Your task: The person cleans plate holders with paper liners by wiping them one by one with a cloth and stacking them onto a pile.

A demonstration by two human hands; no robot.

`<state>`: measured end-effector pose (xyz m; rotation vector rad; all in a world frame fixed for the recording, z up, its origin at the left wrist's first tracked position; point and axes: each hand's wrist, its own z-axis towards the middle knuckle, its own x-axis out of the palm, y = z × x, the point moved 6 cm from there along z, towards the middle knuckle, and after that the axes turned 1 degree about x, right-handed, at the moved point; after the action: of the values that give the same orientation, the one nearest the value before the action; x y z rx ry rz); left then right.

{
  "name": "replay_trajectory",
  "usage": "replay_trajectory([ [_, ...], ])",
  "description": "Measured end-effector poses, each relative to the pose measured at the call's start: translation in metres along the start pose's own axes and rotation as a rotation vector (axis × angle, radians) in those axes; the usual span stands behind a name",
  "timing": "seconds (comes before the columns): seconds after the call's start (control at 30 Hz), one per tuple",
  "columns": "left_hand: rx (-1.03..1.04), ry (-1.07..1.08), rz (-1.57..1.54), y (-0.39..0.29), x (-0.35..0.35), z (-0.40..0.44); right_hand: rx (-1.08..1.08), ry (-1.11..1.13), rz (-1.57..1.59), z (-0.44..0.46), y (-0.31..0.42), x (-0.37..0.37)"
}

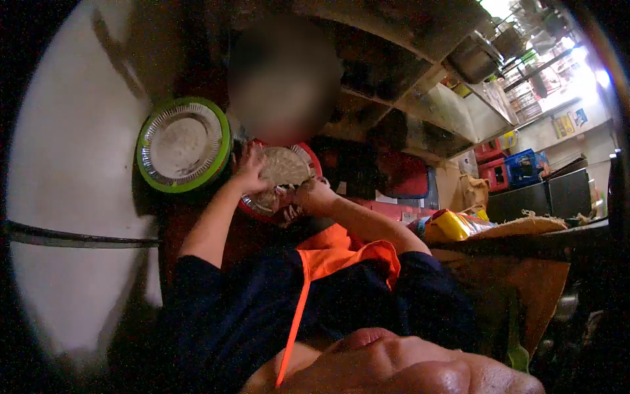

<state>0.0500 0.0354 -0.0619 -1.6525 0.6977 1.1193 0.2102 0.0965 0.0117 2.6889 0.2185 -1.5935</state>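
Observation:
A red-rimmed round basin or plate [317, 157] lies in front of me, with a silver fluted-edge plate [257, 202] and a pale round piece [283, 165] inside it. My left hand [251, 171] is at its left side, with fingers stretched out over the edge of the pale piece. My right hand [316, 196] is closed at the lower right edge, its fingers pinched together. Small dark and whitish bits show between the hands, too blurred to name. To the left, a green-rimmed round container [146, 172] holds a silver fluted plate [187, 143].
A person [285, 79] with a blurred face is close behind the red-rimmed basin. White panels [72, 164] stand at left. Wooden shelves [400, 79], a metal pot [472, 58], a blue crate [523, 169] and a yellow packet [453, 224] are at right.

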Motion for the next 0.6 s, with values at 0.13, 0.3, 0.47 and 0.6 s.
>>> replay_trajectory([
  [0.13,0.211,0.291,0.350,-0.030,0.003,-0.071,0.052,-0.270,0.414,-0.012,-0.008,0.002],
  [0.3,0.455,-0.100,0.267,-0.048,0.011,-0.133,0.298,-0.893,1.400,-0.060,-0.078,0.024],
  [0.47,0.556,-0.499,0.033,-0.088,-0.101,-0.152,0.365,-1.268,2.013,-0.110,-0.119,0.015],
  [0.6,0.487,-1.201,0.032,-0.087,-0.207,-0.185,0.430,-1.452,2.130,-0.108,-0.135,0.039],
])
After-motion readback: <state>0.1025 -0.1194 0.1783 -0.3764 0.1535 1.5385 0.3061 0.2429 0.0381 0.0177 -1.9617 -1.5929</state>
